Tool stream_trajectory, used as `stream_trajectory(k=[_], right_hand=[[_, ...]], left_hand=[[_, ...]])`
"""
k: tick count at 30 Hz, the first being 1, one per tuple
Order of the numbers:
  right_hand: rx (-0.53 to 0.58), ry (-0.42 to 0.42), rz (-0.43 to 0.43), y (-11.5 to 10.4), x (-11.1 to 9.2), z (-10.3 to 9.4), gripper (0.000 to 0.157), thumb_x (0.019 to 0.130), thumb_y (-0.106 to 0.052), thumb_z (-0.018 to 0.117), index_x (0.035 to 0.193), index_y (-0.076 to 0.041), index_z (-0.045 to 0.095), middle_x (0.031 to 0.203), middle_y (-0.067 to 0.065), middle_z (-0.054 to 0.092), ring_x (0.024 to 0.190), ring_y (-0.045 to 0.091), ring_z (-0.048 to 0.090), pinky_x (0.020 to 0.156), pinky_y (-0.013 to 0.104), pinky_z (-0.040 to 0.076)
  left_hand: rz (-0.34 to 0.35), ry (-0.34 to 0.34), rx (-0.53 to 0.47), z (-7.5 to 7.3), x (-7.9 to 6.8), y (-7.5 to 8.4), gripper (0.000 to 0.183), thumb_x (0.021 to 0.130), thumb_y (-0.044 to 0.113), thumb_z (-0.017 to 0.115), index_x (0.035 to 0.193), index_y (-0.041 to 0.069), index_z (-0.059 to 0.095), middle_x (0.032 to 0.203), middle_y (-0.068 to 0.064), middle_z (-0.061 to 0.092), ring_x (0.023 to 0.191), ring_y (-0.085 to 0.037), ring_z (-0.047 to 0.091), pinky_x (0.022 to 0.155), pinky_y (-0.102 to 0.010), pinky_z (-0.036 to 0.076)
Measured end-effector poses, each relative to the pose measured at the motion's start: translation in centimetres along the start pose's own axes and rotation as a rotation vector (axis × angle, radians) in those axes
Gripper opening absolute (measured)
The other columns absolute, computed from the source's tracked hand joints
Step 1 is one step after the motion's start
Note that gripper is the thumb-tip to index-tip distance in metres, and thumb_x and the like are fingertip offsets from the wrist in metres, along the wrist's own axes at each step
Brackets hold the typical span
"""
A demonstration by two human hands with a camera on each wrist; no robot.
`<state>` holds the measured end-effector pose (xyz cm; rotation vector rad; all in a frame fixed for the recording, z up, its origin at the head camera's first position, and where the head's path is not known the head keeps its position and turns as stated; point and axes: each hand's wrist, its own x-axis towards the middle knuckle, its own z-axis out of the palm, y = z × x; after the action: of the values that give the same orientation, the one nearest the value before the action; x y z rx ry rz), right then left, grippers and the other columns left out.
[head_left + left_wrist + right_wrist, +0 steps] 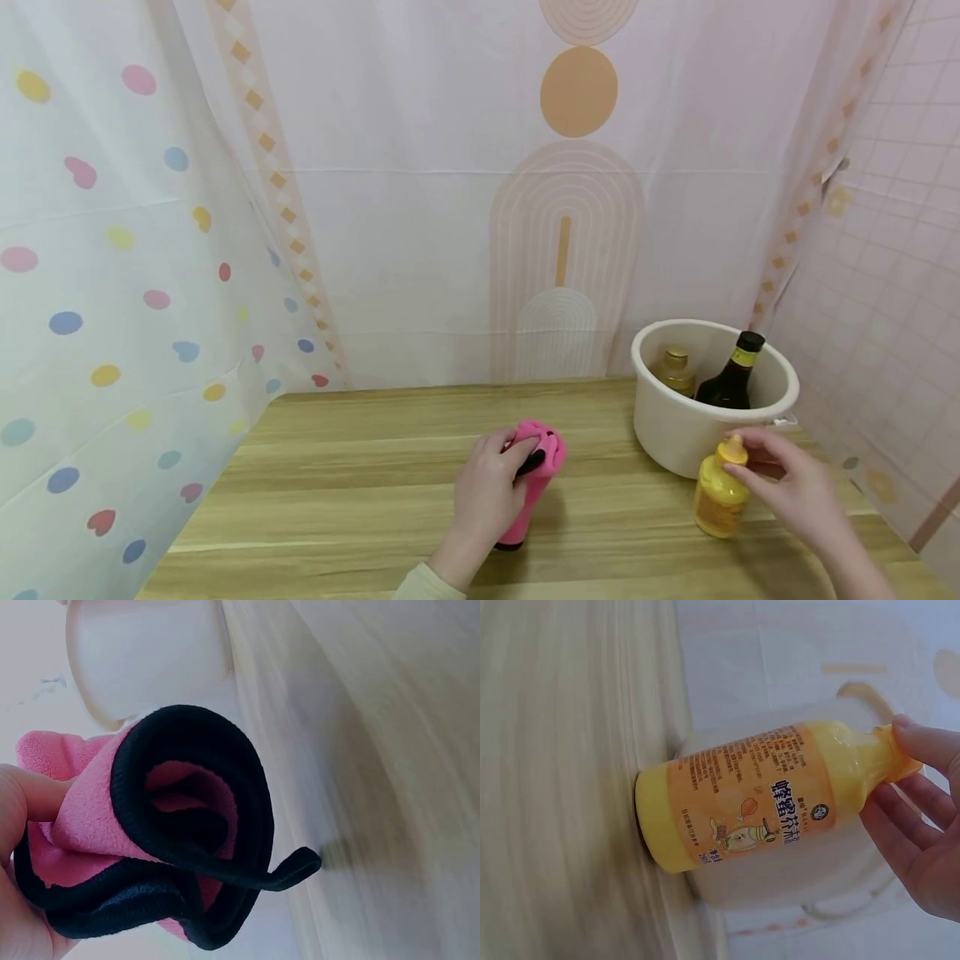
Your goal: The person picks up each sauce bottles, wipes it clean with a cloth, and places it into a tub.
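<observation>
In the head view my left hand (pixel 483 487) grips a rolled pink cloth (pixel 553 454) with black edging, held over the table. The left wrist view looks into the cloth's rolled end (pixel 90 825), where a black loop sticks out toward the wood. My right hand (pixel 798 487) pinches a yellow squeeze bottle (pixel 720 498) by its cap, fingers and thumb around the top. On the bottle's orange label (pixel 742 799), in the right wrist view, are Chinese print and a small cartoon jar. The bottle is slightly tilted, its base close to the tabletop.
A white bucket (pixel 667 429) stands right behind the yellow bottle. Inside it are a dark bottle (pixel 726 387) with a black cap and a gold-topped bottle (pixel 675 371). Patterned curtains (pixel 420 250) hang around the wooden table (pixel 337 492).
</observation>
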<state>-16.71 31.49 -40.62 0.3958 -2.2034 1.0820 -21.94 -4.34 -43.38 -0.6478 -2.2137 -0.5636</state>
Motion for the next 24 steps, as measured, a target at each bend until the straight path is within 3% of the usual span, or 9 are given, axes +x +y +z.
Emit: stream_trajectory(k=[7, 12, 17, 21, 24], right_hand=[[0.067, -0.059, -0.037, -1.1, 1.3, 2.9, 0.040, 0.071, 0.018, 0.078, 0.105, 0.003, 0.066, 0.094, -0.011, 0.068, 0.084, -0.004, 0.062, 0.071, 0.014, 0.051], [0.194, -0.098, -0.075, -2.0, 2.6, 5.6, 0.037, 0.072, 0.020, 0.075, 0.106, 0.006, 0.065, 0.094, 0.001, 0.070, 0.087, 0.000, 0.063, 0.073, 0.017, 0.053], [0.249, -0.096, -0.113, -3.0, 3.7, 8.7, 0.038, 0.072, 0.019, 0.076, 0.106, 0.007, 0.065, 0.094, 0.016, 0.070, 0.086, 0.001, 0.063, 0.071, 0.019, 0.054], [0.264, -0.098, -0.093, -4.1, 4.4, 11.1, 0.035, 0.074, 0.014, 0.078, 0.105, 0.004, 0.066, 0.095, 0.016, 0.070, 0.086, 0.004, 0.064, 0.071, 0.024, 0.056], [0.279, -0.116, -0.030, -4.8, 4.7, 12.5, 0.032, 0.076, 0.010, 0.079, 0.105, 0.002, 0.067, 0.097, 0.013, 0.070, 0.087, 0.009, 0.065, 0.073, 0.031, 0.057]], left_hand=[[-0.024, 0.026, -0.049, -0.6, 0.3, -0.3, 0.051, 0.061, -0.005, 0.080, 0.107, 0.017, 0.077, 0.103, -0.009, 0.067, 0.090, -0.026, 0.063, 0.058, -0.039, 0.055], [-0.067, 0.023, -0.100, -1.3, 0.8, -0.5, 0.049, 0.063, -0.006, 0.081, 0.107, 0.014, 0.077, 0.104, -0.010, 0.067, 0.091, -0.027, 0.063, 0.063, -0.039, 0.056], [-0.100, 0.031, -0.147, -2.0, 1.3, -0.9, 0.047, 0.064, -0.008, 0.081, 0.107, 0.009, 0.076, 0.105, -0.013, 0.067, 0.092, -0.029, 0.064, 0.071, -0.041, 0.057], [-0.136, 0.035, -0.165, -2.8, 1.6, -1.2, 0.045, 0.066, -0.008, 0.081, 0.107, 0.008, 0.076, 0.104, -0.014, 0.067, 0.091, -0.030, 0.065, 0.072, -0.041, 0.057], [-0.171, 0.028, -0.173, -3.3, 1.8, -1.4, 0.044, 0.067, -0.007, 0.081, 0.108, 0.009, 0.076, 0.104, -0.013, 0.066, 0.091, -0.029, 0.066, 0.071, -0.041, 0.057]])
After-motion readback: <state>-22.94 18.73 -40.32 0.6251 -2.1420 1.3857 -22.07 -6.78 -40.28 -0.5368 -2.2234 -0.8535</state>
